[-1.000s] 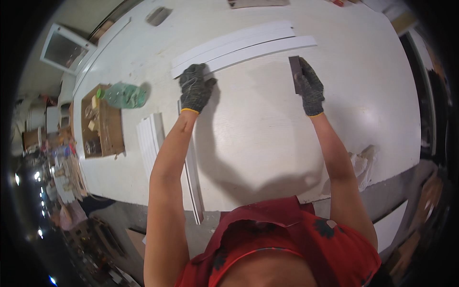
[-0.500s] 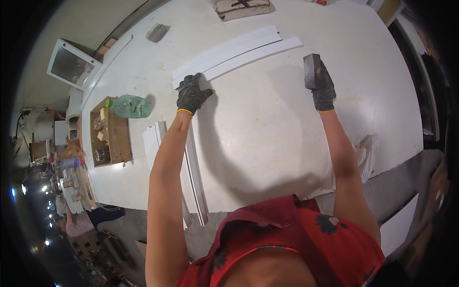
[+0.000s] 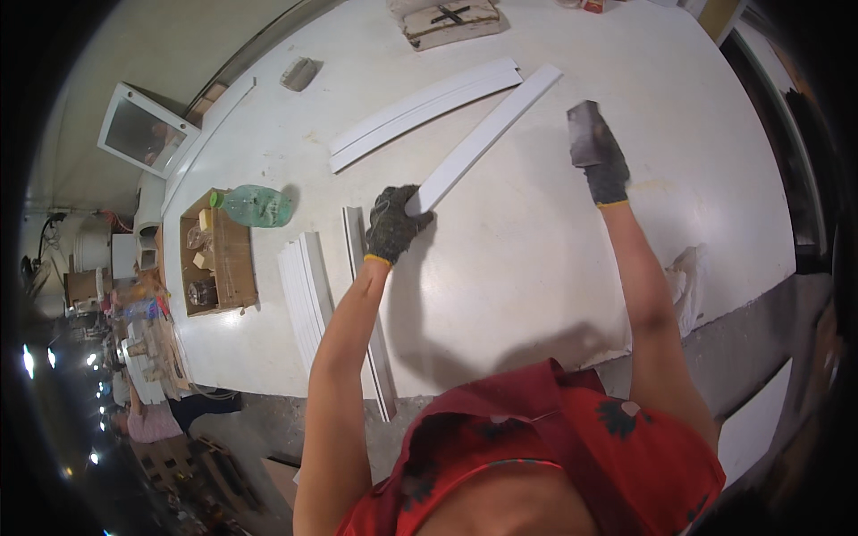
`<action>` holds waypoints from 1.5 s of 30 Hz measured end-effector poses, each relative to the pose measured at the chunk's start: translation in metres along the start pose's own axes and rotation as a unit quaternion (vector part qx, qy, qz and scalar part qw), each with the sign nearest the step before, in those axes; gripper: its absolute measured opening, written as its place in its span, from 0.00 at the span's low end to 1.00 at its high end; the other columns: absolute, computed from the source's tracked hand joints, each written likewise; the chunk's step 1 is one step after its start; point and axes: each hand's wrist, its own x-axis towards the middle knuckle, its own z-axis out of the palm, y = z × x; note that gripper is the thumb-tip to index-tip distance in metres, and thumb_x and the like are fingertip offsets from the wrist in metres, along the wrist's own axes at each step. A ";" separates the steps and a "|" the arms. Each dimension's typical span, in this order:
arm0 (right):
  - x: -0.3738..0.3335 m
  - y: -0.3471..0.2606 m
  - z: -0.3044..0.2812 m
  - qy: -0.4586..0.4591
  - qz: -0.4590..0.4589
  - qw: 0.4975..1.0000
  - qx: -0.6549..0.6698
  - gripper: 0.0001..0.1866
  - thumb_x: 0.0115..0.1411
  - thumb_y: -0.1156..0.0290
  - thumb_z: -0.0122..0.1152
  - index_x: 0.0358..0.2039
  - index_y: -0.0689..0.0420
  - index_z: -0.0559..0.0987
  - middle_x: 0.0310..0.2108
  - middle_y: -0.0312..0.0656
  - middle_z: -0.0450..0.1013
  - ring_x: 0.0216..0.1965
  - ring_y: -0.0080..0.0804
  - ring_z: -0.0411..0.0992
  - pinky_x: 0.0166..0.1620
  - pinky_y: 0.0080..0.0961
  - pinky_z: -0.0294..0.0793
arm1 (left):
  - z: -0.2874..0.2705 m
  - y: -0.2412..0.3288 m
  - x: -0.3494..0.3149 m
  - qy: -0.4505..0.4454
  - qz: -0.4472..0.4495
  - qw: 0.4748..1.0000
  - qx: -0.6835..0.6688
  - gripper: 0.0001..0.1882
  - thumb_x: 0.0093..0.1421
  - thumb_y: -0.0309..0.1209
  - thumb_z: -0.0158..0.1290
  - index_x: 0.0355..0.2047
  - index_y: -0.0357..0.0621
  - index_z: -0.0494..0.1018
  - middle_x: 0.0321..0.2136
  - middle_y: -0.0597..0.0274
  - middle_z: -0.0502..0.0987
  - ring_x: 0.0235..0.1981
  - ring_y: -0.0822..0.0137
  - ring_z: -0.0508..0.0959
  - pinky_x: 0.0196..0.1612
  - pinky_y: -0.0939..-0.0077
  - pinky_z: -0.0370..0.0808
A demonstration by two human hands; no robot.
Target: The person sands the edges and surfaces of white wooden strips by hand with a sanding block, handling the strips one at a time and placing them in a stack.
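My left hand [image 3: 395, 223], in a dark knitted glove with a yellow cuff, is closed on the near end of a white strip [image 3: 492, 134]. That strip slants away to the far right across the white table. In my right hand [image 3: 609, 174], gloved alike, is a grey rectangular block [image 3: 584, 132], held right of the strip and apart from it. Another white strip [image 3: 424, 112], wider and grooved, lies beyond my left hand. Beside my left forearm, a long narrow strip [image 3: 380, 357] runs toward the near table edge.
More white strips [image 3: 304, 286] lie together on the left. A cardboard box [image 3: 234, 263] with small items stands beside a green plastic bottle [image 3: 259, 206]. Farther off are a small grey block [image 3: 299, 74] and a taped package [image 3: 451, 22]. Crumpled plastic [image 3: 686, 286] lies at the near right.
My left hand has drawn one white strip's near end toward me and to the right, apart from the strip it lay beside. My right hand keeps its block, nearly in place.
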 end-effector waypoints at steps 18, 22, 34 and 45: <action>0.041 0.019 0.090 -0.142 -0.288 0.467 -0.824 0.19 0.61 0.57 0.60 0.53 0.36 0.80 0.52 0.28 0.77 0.53 0.35 0.74 0.47 0.39 0.75 | 0.033 0.071 -0.219 0.108 -0.132 0.979 -0.113 0.33 0.41 0.29 0.73 0.51 0.45 0.77 0.38 0.54 0.77 0.33 0.58 0.80 0.36 0.64 0.79; -0.026 0.052 0.100 -0.117 -0.307 0.504 -0.799 0.18 0.61 0.60 0.60 0.53 0.39 0.80 0.52 0.29 0.77 0.52 0.34 0.74 0.44 0.38 0.75 | 0.030 0.072 -0.217 0.088 -0.190 0.967 -0.149 0.37 0.42 0.29 0.75 0.55 0.44 0.75 0.39 0.55 0.76 0.29 0.62 0.79 0.32 0.68 0.78; -0.008 0.029 0.074 -0.145 -0.326 0.471 -0.807 0.19 0.62 0.60 0.58 0.55 0.39 0.80 0.53 0.32 0.77 0.57 0.36 0.72 0.52 0.38 0.74 | 0.035 0.053 -0.220 0.068 -0.080 0.991 -0.081 0.32 0.44 0.33 0.74 0.52 0.45 0.78 0.34 0.57 0.77 0.35 0.61 0.77 0.34 0.68 0.77; -0.219 0.066 0.206 -0.457 -0.278 0.598 -0.597 0.14 0.56 0.61 0.61 0.44 0.44 0.81 0.40 0.38 0.75 0.36 0.38 0.78 0.36 0.37 0.80 | 0.061 0.035 -0.237 0.113 -0.213 0.939 -0.245 0.67 0.40 0.30 0.77 0.73 0.39 0.43 0.32 0.58 0.80 0.30 0.68 0.79 0.35 0.72 0.78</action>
